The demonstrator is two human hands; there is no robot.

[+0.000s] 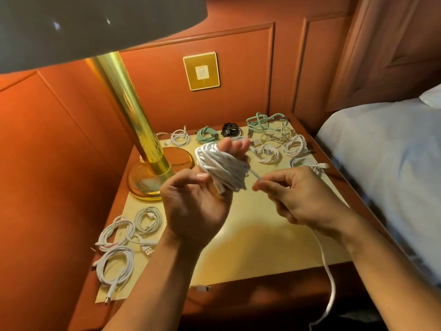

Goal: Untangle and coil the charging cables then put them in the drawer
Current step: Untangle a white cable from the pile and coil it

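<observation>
A white charging cable (224, 168) is wound in many turns around the fingers of my left hand (198, 204), which is held palm up above the nightstand, thumb against the coil. My right hand (293, 197) pinches the free strand just right of the coil. The cable's loose tail (328, 271) runs under my right wrist and hangs down past the nightstand's front edge. Several coiled white cables (119, 244) lie at the front left corner. More coils, white (267, 152), mint green (207, 134) and black (230, 130), lie along the back, beside a tangled mint and white heap (269, 126).
A brass lamp (143, 144) with a wide shade stands at the nightstand's back left. The nightstand's yellow top (250, 240) is bare in the middle. A bed with a pale blue sheet (386, 163) lies close on the right. A brass wall switch (201, 70) sits behind.
</observation>
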